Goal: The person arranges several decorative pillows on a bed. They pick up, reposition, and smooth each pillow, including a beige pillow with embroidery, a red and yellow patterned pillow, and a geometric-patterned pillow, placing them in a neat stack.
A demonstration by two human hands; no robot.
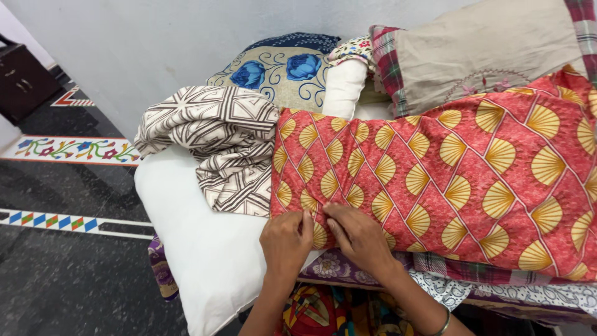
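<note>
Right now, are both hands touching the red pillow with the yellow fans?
Touching: the head view shows left hand and right hand pinching the red pillow's lower edge.

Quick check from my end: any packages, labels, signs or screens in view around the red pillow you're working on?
None in view: no packages, labels, signs or screens.
Both hands, left hand and right hand, pinch the near edge of the red pillow with yellow fan shapes.
Around it lie only pillows and a patterned cloth.
</note>
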